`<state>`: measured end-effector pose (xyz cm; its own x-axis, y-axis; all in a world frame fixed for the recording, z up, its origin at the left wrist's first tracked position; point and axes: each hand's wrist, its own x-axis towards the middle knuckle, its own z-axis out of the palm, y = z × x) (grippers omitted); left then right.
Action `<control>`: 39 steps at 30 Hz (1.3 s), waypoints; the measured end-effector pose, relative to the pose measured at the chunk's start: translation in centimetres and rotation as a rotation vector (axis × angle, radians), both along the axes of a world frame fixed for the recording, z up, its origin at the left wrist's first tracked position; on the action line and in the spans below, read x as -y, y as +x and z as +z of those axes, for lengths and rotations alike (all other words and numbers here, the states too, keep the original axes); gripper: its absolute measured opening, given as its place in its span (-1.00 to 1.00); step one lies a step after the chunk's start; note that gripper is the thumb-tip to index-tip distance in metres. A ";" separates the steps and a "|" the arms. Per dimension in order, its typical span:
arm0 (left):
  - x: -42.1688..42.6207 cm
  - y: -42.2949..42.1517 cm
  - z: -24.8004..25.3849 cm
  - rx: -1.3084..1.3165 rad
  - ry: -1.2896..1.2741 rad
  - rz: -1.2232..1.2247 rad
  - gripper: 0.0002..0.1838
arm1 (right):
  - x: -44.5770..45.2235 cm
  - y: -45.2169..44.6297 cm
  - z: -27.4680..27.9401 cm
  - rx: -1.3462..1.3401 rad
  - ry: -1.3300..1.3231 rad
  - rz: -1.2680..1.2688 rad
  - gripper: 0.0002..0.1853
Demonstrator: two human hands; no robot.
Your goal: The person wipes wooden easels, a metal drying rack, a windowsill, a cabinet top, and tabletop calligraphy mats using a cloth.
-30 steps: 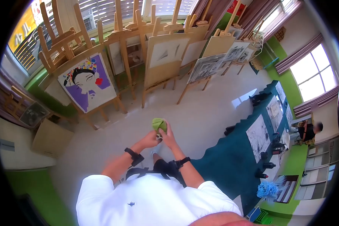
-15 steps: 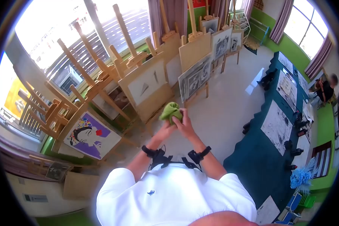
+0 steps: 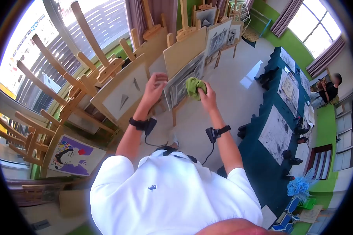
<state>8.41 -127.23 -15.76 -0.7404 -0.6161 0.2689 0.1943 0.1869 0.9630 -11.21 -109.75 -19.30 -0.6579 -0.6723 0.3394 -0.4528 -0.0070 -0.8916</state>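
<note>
Green cloth (image 3: 193, 87), soft-looking and crumpled into a rounded wad. Hangs in mid-air, grasped between thumb and fingers of the right hand (image 3: 209, 98). Apart from it, left hand (image 3: 154, 88) extended with fingers released, loosely curled and slightly parted. Beyond the hands, straight-edged wooden easels (image 3: 88, 31), one bearing flat drawing board (image 3: 126, 116) with pale sketch paper (image 3: 123, 92), near a grey-toned drawing (image 3: 179, 82). To the right, dark green tablecloth (image 3: 249, 152), wavy along its edge, under ink-blotted paper (image 3: 276, 133). Farther off, person in black top (image 3: 332, 92) near pleated mauve curtain (image 3: 326, 58).
</note>
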 end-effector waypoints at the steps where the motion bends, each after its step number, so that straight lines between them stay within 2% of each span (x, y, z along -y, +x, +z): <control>1: 2.2 -1.6 -0.1 0.059 -0.038 0.144 -0.60 | 1.7 -2.0 0.7 -0.096 0.008 0.007 -0.61; 2: 4.6 -3.5 -0.3 0.046 -0.016 0.153 -0.60 | 3.6 -4.0 1.5 -0.194 0.015 0.019 -0.62; 4: 8.6 -6.8 -0.5 0.033 -0.247 0.381 -0.57 | 7.2 -7.3 2.5 -0.247 0.041 0.014 -0.65; 6: 11.6 -10.3 0.1 0.063 -0.302 0.468 -0.52 | 11.5 -10.5 3.4 -0.570 -0.174 -0.151 -0.66; 10: 15.8 -16.5 0.9 0.159 -0.399 0.583 -0.38 | 19.7 -17.1 4.7 -0.635 -0.125 -0.193 -0.65; 14: 18.3 -20.3 0.4 0.174 -0.423 0.626 -0.44 | 25.4 -17.4 4.4 -0.633 0.017 -0.039 -0.65; 15: 18.6 -20.7 0.7 0.211 -0.293 0.496 -0.51 | 26.5 -17.2 4.2 -0.609 0.028 0.034 -0.64; 16: 19.0 -21.2 0.7 0.248 -0.164 0.361 -0.57 | 27.1 -17.3 4.0 -0.616 0.040 0.036 -0.64; 18: 18.8 -21.7 0.2 0.213 -0.165 0.375 -0.62 | 26.8 -17.2 2.6 -0.432 -0.055 -0.015 -0.63; 19: 18.8 -21.8 -0.1 0.173 -0.184 0.405 -0.67 | 27.0 -17.8 2.2 -0.493 -0.135 -0.027 -0.65; 22: 18.9 -21.4 -0.7 0.145 -0.070 0.318 -0.75 | 27.3 -20.8 2.8 -0.590 -0.026 -0.005 -0.66; 25: 19.1 -21.5 -0.7 0.081 -0.088 0.275 -0.82 | 27.9 -23.9 3.2 -0.583 0.017 -0.057 -0.66; 28: 19.1 -21.6 -0.7 0.032 -0.039 0.229 -0.82 | 28.4 -24.1 3.4 -0.578 0.008 -0.080 -0.66; 30: 18.5 -21.5 -0.3 0.066 -0.030 0.260 -0.82 | 27.8 -21.5 3.8 -0.439 -0.008 0.001 -0.66; 33: 18.4 -21.2 0.2 0.096 -0.015 0.299 -0.81 | 26.7 -18.1 4.0 -0.451 -0.045 0.160 -0.67; 38: 17.9 -21.8 0.5 0.219 -0.054 0.382 -0.72 | 26.9 -22.8 4.8 -0.453 -0.052 0.299 -0.67; 39: 17.7 -22.1 0.4 0.191 -0.110 0.512 -0.70 | 27.1 -24.6 4.9 -0.486 -0.019 0.312 -0.67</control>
